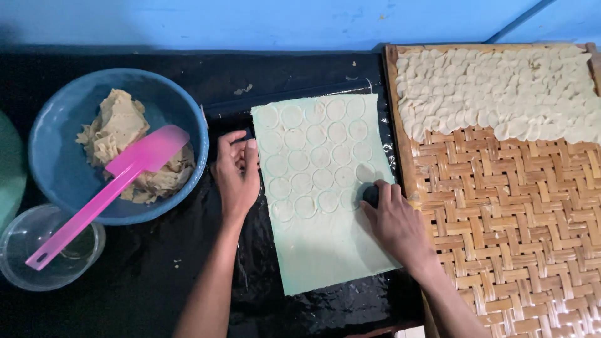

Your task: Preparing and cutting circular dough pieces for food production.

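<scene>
Counter (156, 294): black plastic, blue wall behind
Right hand (394, 222): fingers closed round dark cutter (370, 194), pressing dough sheet (325, 206)
Left hand (236, 172): curled loosely, empty, at sheet's left edge
Risk: circles could overlap if the cutter lands too close

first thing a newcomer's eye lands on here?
Probably the pale rolled-out dough sheet in the middle of the black work surface, scored with rows of circles, where the right hand presses a small dark round cutter. Next, the bright pink spatula across the blue bowl at left, and the woven bamboo tray of cut discs at right.
</scene>
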